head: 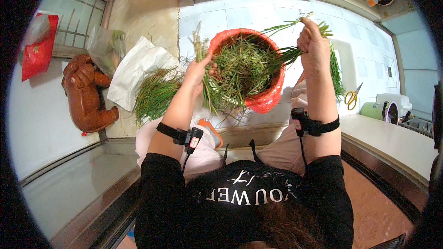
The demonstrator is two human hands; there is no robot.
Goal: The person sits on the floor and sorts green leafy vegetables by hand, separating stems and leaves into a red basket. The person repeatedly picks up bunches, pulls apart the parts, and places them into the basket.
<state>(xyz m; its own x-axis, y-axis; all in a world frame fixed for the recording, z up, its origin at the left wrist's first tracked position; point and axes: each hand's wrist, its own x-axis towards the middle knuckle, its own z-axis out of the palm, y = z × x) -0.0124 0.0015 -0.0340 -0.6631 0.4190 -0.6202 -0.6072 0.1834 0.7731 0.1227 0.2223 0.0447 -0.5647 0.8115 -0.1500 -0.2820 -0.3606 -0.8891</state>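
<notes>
My left hand (197, 73) grips a bunch of thin green stalks with pale ends (209, 93) at the left rim of a bin. My right hand (314, 43), raised beyond the bin's right side, holds long green blades (291, 54) that trail back toward the bin. A red plastic bag (265, 103) lines the bin between my hands. Heaped inside are green and yellowed leaf trimmings (242, 64). Left of my left forearm lies a loose pile of similar greens (157, 91), partly on a crumpled white sheet (136, 71).
More green blades (335, 76) lie right of my right forearm, beside a white tray (349, 53). Yellow-handled scissors (351, 100) rest on the floor. At left are a brown elephant-shaped figure (81, 102), a clear plastic bag (104, 50) and a red bag (39, 50). A pale tabletop (387, 141) borders my right.
</notes>
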